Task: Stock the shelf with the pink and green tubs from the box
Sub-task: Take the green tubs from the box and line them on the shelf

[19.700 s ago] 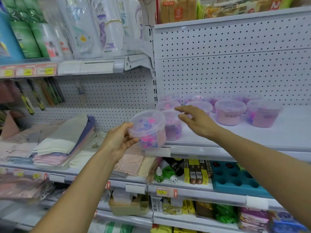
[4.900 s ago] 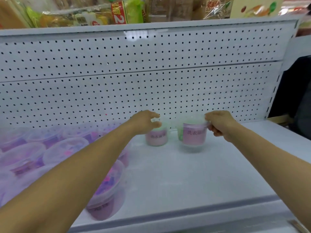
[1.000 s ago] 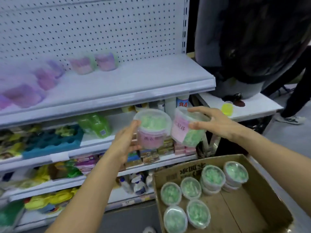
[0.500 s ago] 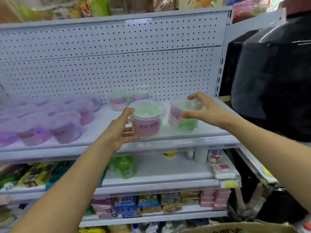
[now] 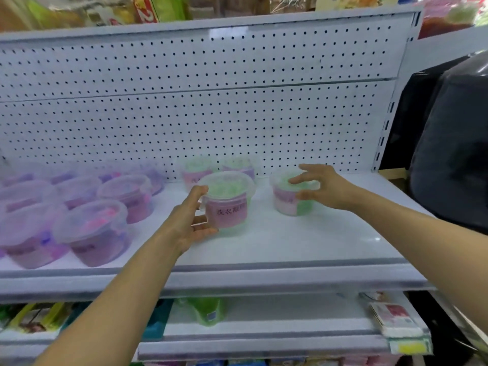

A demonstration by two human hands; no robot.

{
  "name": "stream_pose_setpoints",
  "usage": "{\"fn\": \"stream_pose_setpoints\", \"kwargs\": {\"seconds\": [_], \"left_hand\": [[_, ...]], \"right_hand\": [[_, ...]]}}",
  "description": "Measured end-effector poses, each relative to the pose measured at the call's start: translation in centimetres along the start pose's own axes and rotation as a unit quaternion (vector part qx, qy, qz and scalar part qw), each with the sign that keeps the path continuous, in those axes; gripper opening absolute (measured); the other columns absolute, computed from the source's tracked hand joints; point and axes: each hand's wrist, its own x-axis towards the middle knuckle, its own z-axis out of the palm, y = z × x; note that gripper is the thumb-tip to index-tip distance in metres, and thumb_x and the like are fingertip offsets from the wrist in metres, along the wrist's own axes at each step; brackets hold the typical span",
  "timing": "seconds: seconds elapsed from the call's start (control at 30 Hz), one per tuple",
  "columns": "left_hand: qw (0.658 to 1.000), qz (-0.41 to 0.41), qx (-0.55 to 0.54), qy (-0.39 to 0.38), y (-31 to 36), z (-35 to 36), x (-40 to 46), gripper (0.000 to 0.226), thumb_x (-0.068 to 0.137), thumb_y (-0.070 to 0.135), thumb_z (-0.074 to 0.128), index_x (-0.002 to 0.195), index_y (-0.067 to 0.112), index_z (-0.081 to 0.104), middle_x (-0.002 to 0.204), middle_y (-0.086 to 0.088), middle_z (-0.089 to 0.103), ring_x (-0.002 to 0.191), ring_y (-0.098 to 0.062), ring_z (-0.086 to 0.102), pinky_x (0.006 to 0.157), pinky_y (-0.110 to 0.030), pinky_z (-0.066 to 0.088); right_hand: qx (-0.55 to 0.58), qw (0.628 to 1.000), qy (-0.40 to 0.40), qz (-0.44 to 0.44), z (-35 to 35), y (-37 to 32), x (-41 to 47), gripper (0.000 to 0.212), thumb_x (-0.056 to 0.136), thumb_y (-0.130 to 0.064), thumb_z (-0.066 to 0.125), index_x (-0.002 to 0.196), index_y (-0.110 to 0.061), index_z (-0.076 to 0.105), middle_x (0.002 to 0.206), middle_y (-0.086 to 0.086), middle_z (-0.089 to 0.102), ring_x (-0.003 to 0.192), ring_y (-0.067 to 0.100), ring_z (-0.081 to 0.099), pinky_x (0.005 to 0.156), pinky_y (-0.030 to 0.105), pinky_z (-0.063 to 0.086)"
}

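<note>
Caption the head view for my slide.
Left hand grips a pink-and-green tub on the white shelf; right hand open over a second tub.

Left tub: clear round plastic tub with pink label and green contents (image 5: 228, 202), lidded, upright on the white metal shelf (image 5: 290, 249).
Right tub: matching pink-and-green lidded tub (image 5: 291, 198), upright, apart from the first.
Rear pair: two blurred pink-and-green tubs (image 5: 219, 169) against the pegboard.

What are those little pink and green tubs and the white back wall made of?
The tubs look like clear, slightly frosted plastic: green contents show through lid and wall, and the pink is a label band. The back wall looks like white-painted sheet metal, punched with rows of holes.
</note>
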Motion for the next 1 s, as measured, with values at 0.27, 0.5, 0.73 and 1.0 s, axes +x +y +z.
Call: {"fn": "stream_pose_setpoints", "kwargs": {"seconds": [0.27,0.5,0.73,1.0], "left_hand": [[1.000,0.001,-0.005,-0.017,0.2,0.5,4.0,0.055,0.083,0.048,0.064,0.121,0.009,0.051,0.103,-0.014,0.057,0.093,-0.034,0.064,0.084,-0.049,0.056],[0.999,-0.012,-0.018,-0.026,0.5,1.1,4.5,0.051,0.082,0.048,0.065,0.115,0.010,0.054,0.103,-0.017,0.059,0.095,-0.034,0.065,0.086,-0.051,0.056],[0.999,-0.008,-0.005,-0.051,0.2,3.3,3.3,0.040,0.086,0.047,0.061,0.106,0.012,0.056,0.098,-0.014,0.056,0.087,-0.032,0.064,0.087,-0.051,0.055],[0.981,-0.025,0.127,-0.147,-0.7,9.0,1.1,0.052,0.090,0.058,0.049,0.108,0.010,0.060,0.098,-0.013,0.064,0.083,-0.027,0.065,0.086,-0.042,0.057]], "right_hand": [[-0.111,0.993,0.039,-0.016,0.7,2.6,6.6,0.036,0.092,-0.007,0.058,0.121,-0.026,0.065,0.131,0.006,0.052,0.123,0.027,0.043,0.105,0.032,0.033],[-0.143,0.989,0.016,0.009,1.0,1.9,7.9,0.038,0.097,-0.017,0.052,0.133,-0.028,0.055,0.148,0.001,0.040,0.137,0.020,0.033,0.107,0.029,0.028],[-0.072,0.971,0.047,-0.221,3.1,-4.5,0.9,0.068,0.082,-0.055,0.063,0.143,-0.040,0.037,0.152,-0.012,0.028,0.141,0.007,0.017,0.109,0.025,0.023],[-0.112,0.961,0.112,-0.227,2.3,0.0,-3.0,0.044,0.087,-0.052,0.051,0.124,-0.030,0.063,0.123,-0.011,0.062,0.116,0.010,0.053,0.090,0.040,0.051]]}}
